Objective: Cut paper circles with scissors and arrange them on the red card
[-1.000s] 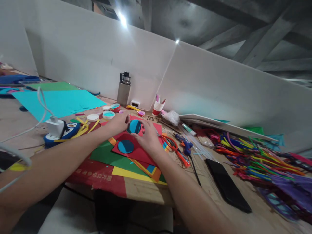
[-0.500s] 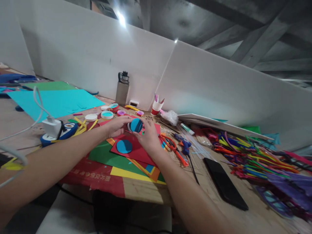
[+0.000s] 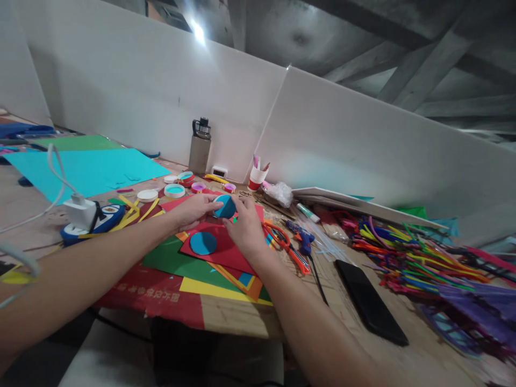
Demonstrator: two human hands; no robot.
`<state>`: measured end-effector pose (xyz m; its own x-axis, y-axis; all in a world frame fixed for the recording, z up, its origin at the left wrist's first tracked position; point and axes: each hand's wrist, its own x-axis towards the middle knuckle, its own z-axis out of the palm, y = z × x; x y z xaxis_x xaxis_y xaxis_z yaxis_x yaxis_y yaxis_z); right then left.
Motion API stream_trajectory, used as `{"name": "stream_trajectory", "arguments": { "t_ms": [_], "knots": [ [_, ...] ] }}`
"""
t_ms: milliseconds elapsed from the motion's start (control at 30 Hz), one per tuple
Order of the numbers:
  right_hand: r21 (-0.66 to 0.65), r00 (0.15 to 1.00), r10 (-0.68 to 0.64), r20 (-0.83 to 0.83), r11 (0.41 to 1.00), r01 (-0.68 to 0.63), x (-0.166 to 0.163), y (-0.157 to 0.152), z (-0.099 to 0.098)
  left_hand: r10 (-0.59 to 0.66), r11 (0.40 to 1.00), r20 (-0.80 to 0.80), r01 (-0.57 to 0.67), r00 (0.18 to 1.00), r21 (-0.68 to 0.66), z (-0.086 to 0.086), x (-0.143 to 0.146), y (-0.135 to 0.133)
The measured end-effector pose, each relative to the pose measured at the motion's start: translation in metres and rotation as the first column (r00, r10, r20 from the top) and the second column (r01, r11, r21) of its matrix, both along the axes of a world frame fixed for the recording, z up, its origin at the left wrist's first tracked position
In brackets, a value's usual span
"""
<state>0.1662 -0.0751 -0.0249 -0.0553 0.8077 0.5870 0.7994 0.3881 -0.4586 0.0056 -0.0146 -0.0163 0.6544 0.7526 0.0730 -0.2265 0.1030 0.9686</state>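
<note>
Between my two hands is a round blue piece (image 3: 224,206) with a pale rim, held above the coloured sheets. My left hand (image 3: 197,209) grips its left edge with thumb and fingers. On the other side, the fingers of my right hand (image 3: 245,220) close on its right edge and cast a shadow over part of the blue face. Below them a flat blue paper circle (image 3: 203,243) lies on a red sheet (image 3: 229,250). Green paper (image 3: 177,260) and yellow paper (image 3: 217,290) stick out underneath.
Orange-handled scissors (image 3: 278,235), a blue glue gun (image 3: 305,239) and a black phone (image 3: 370,302) lie to the right. Pipe cleaners (image 3: 419,258) are heaped beyond. Small round lids (image 3: 174,191), a bottle (image 3: 200,148) and a paper cup (image 3: 257,177) stand behind. A power strip (image 3: 94,223) sits left.
The blue piece has turned a little between my fingers, so its pale lower-left edge shows less. Both hands keep hold of it. The whole view has shifted slightly.
</note>
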Motion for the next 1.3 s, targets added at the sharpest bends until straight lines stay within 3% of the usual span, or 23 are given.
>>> {"name": "stream_trajectory", "arguments": {
  "t_ms": [400,1033,1300],
  "knots": [
    [0.054,1.000,0.006,-0.007,0.999,-0.005,0.001,0.000,-0.001,0.026,0.999,-0.009,-0.026,1.000,0.021,-0.002,0.000,0.001],
    [0.100,0.998,0.048,-0.047,0.994,-0.043,0.003,0.002,-0.001,0.044,0.997,0.017,-0.043,0.999,-0.060,-0.002,0.002,0.001],
    [0.085,0.987,0.083,-0.135,0.994,-0.072,0.002,0.002,0.001,0.064,0.981,0.108,-0.043,0.992,-0.187,0.007,0.004,-0.008]
  ]
}}
